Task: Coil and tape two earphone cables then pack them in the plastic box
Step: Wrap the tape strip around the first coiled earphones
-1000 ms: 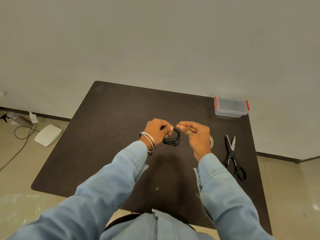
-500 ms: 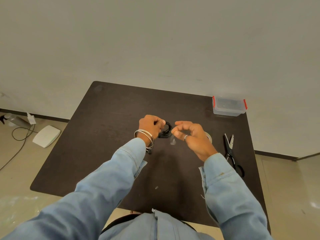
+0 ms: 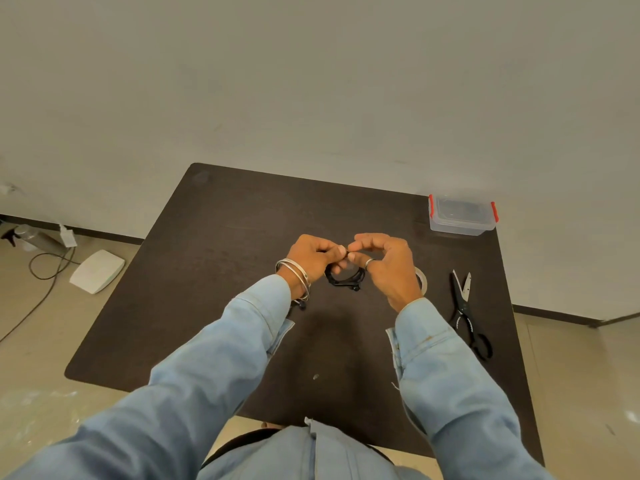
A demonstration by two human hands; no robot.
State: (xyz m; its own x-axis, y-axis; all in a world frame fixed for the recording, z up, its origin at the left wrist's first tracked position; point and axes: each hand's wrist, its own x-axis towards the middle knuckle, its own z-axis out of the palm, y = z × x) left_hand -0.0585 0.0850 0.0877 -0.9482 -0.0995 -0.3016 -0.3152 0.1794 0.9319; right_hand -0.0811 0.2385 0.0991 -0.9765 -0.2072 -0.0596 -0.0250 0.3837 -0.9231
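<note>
A coiled black earphone cable (image 3: 347, 280) hangs just above the dark table (image 3: 214, 271), between my two hands. My left hand (image 3: 311, 257), with bangles on the wrist, pinches the top of the coil with curled fingers. My right hand (image 3: 385, 263), with a ring, pinches the same spot from the other side, so the fingertips of both hands meet. An earbud (image 3: 302, 304) dangles below my left wrist. The clear plastic box (image 3: 462, 218) with red clips stands at the table's far right corner with its lid on.
A roll of clear tape (image 3: 423, 279) lies right of my right hand, partly hidden by it. Black scissors (image 3: 464, 308) lie further right near the table edge. On the floor to the left are a white device (image 3: 97, 270) and a cable (image 3: 41, 271).
My hands have come together. The right fingertips, which were held apart with a bit of clear tape, now meet the left fingertips on top of the coil.
</note>
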